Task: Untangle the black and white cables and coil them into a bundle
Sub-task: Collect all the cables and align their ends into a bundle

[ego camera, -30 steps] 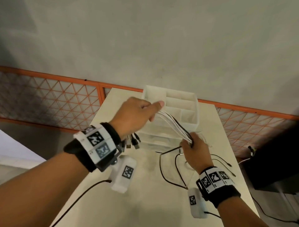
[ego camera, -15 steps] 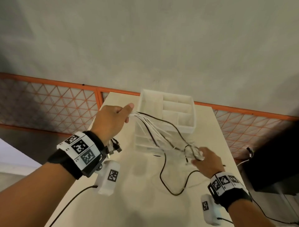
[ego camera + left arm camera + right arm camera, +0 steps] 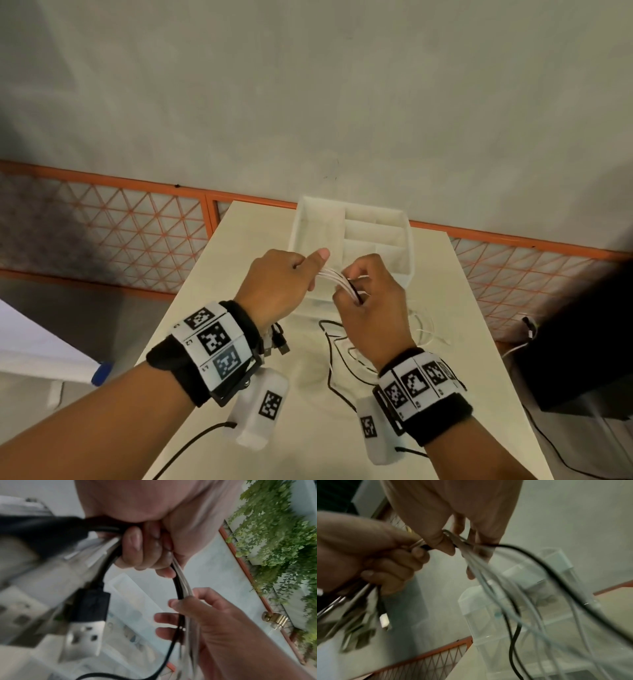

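A bundle of white and black cables [image 3: 334,275] runs between my two hands above the table. My left hand [image 3: 284,281] grips one end of it in a fist, thumb on top, and the USB plugs [image 3: 279,342] hang below the wrist. Just to the right, my right hand [image 3: 370,294] curls its fingers round the same strands. Slack black cable [image 3: 327,346] and white cable [image 3: 426,330] loop on the table under it. In the left wrist view a black plug [image 3: 87,615] dangles close up. From the right hand [image 3: 447,540] in the right wrist view, the strands [image 3: 488,582] fan downward.
A white plastic drawer organizer [image 3: 376,233] stands on the pale table [image 3: 239,246] right behind the hands. An orange mesh fence [image 3: 120,240] runs past the table's far end. A dark box [image 3: 582,359] with its own cords sits off the right edge.
My right hand rose from the table and closed in on the left hand. The left hand swung back to the right, so the stretched cables are now a short span between them.
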Motion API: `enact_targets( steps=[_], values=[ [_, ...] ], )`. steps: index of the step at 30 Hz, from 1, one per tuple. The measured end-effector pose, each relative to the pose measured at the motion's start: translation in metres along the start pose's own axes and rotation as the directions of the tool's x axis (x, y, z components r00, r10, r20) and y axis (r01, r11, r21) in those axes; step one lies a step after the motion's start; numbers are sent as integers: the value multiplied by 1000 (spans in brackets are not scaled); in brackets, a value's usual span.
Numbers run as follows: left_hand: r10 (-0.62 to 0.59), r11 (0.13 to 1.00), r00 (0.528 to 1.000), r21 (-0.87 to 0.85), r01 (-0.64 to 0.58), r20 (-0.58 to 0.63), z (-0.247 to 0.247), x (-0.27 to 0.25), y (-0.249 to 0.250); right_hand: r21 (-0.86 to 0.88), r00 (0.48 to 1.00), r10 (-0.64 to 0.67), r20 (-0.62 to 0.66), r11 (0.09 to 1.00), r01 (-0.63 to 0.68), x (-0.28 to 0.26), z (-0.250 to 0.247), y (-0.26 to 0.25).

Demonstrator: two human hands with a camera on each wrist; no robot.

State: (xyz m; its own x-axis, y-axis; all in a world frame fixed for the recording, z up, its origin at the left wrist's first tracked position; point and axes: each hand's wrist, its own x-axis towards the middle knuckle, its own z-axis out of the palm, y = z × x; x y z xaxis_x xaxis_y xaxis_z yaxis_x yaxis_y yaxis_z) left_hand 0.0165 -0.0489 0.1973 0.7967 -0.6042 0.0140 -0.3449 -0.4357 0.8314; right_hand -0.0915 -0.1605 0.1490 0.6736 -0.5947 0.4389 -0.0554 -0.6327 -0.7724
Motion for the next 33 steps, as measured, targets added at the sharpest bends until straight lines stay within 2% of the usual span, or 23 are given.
enact_targets(
  steps=[3,7,8,10,12,14,16,18,20,21,23,24,26,27,29,31,33],
  values=[
    [-51,998,998,-37,52,32,-3,1,-8,-3,999,-27,-36,1000,27,3,-5,2],
    [-43,997,995,-55,48,92,-4,-2,-8,-250,993,-115,5,962,112,6,-2,24],
    [-41,997,994,-63,47,99,-6,-2,-6,-315,995,-98,13,944,97,5,-4,32],
    [-34,996,995,-79,41,92,-13,2,-6,-404,997,53,63,915,-23,-1,-10,50],
    [4,997,993,-73,5,116,-21,5,-10,-484,953,259,160,862,-153,-7,-19,63],
    [54,998,981,-43,-47,187,-23,5,-17,-490,923,344,170,843,-224,-9,-29,70],
    [80,996,978,23,-86,194,-18,3,-26,-432,923,372,97,851,-298,-6,-39,69],
    [47,995,989,78,-58,143,-11,3,-34,-344,939,343,-23,879,-330,2,-52,65],
    [-31,992,992,124,15,122,-6,4,-42,-283,965,174,-195,932,-225,13,-64,56],
    [-71,986,990,157,51,121,-5,5,-45,-268,957,84,-278,950,-161,18,-69,52],
    [-129,976,985,190,106,115,-4,8,-49,-226,925,8,-380,969,-101,24,-76,47],
    [-148,974,983,188,127,105,-5,9,-50,-217,924,1,-383,972,-91,24,-77,45],
    [-166,976,983,158,153,74,-8,14,-51,-250,959,75,-274,957,-146,19,-77,48],
    [-169,981,984,111,162,62,-10,15,-50,-294,969,175,-177,930,-222,15,-75,54],
    [-174,982,982,-62,178,67,-15,18,-46,-390,912,407,-46,834,-391,4,-67,71],
    [-180,966,981,-174,191,74,-19,20,-42,-394,870,491,-48,791,-468,-5,-61,81],
    [-188,974,982,-123,190,31,-20,23,-42,-326,882,457,-120,821,-469,-4,-59,79]
  ],
)
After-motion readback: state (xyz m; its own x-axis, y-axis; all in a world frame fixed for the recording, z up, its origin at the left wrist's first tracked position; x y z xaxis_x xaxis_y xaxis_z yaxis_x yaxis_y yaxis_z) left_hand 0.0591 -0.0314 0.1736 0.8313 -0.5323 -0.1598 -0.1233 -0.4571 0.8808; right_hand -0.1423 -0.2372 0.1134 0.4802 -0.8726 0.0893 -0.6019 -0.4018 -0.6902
